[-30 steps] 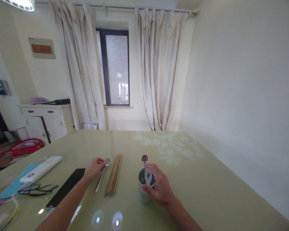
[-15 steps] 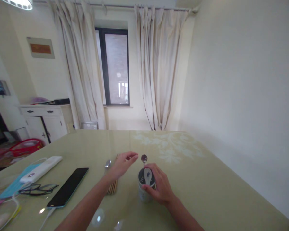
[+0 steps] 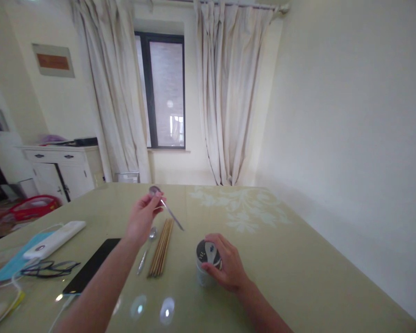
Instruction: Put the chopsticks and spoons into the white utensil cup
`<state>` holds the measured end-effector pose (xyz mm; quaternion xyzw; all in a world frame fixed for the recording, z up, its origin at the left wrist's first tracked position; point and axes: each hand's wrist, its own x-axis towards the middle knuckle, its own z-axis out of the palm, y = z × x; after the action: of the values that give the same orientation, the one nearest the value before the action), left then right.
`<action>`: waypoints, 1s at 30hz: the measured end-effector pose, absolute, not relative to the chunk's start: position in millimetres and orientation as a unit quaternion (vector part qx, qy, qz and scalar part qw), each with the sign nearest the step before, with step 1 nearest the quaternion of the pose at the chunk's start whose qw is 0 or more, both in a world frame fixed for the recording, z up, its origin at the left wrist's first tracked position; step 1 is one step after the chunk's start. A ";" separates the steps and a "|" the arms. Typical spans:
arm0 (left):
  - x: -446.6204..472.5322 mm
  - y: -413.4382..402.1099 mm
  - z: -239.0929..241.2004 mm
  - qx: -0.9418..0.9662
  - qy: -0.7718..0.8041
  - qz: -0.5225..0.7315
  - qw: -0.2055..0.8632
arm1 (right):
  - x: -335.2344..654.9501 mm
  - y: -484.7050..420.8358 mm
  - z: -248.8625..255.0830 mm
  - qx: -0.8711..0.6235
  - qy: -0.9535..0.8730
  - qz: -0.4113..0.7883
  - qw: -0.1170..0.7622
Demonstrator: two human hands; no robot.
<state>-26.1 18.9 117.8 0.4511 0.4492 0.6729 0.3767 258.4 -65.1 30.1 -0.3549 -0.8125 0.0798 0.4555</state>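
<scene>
Two metal spoons: one held spoon (image 3: 172, 215) in the left grip (image 3: 141, 219), one lying spoon (image 3: 152, 234) near it. One white spoon (image 3: 211, 252), in one container (image 3: 204, 277), at the right grip (image 3: 229, 267). Between the grips, one bunch of chopsticks (image 3: 161, 249), too close-packed to count. Left of the left grip, one phone (image 3: 88, 270), one power strip (image 3: 55, 241).

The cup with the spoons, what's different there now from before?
The left hand let go of the lying spoon, reached over to the cup, took hold of the other metal spoon there and lifted it up and away to the left. The right hand still holds the cup with the white spoon in it, and the chopsticks stayed put.
</scene>
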 end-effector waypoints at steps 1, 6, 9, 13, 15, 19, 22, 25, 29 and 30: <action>-45.4 25.2 118.2 0.451 0.476 0.658 0.370 | 258.4 -64.9 30.0 -0.355 -0.812 0.080 0.457; -104.5 37.1 90.5 0.470 0.628 0.493 0.376 | 258.3 -63.8 30.7 -0.351 -0.811 0.084 0.460; -108.4 30.7 67.4 0.474 0.648 0.450 0.391 | 258.6 -63.9 30.7 -0.354 -0.810 0.085 0.460; -103.9 25.3 44.6 0.483 0.653 0.416 0.410 | 259.4 -64.1 29.5 -0.357 -0.808 0.086 0.461; -102.4 26.5 36.6 0.489 0.652 0.406 0.413 | 259.8 -63.9 28.9 -0.356 -0.809 0.089 0.459; -100.1 31.4 25.4 0.499 0.666 0.391 0.394 | 259.9 -63.4 28.9 -0.355 -0.809 0.088 0.459; -98.0 32.0 21.6 0.511 0.683 0.375 0.364 | 259.4 -63.4 29.9 -0.356 -0.808 0.087 0.462; -97.1 30.0 22.6 0.526 0.700 0.355 0.327 | 259.0 -63.7 30.7 -0.356 -0.807 0.087 0.463; -93.0 27.9 34.0 0.544 0.717 0.350 0.260 | 259.8 -62.6 27.6 -0.361 -0.806 0.083 0.462; -88.3 26.8 38.9 0.552 0.715 0.354 0.243 | 260.2 -62.0 25.9 -0.361 -0.805 0.081 0.464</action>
<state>-88.3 26.8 38.9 0.5515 0.7154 0.3538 0.2426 260.2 -62.0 25.9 -0.3612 -0.8048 0.0814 0.4639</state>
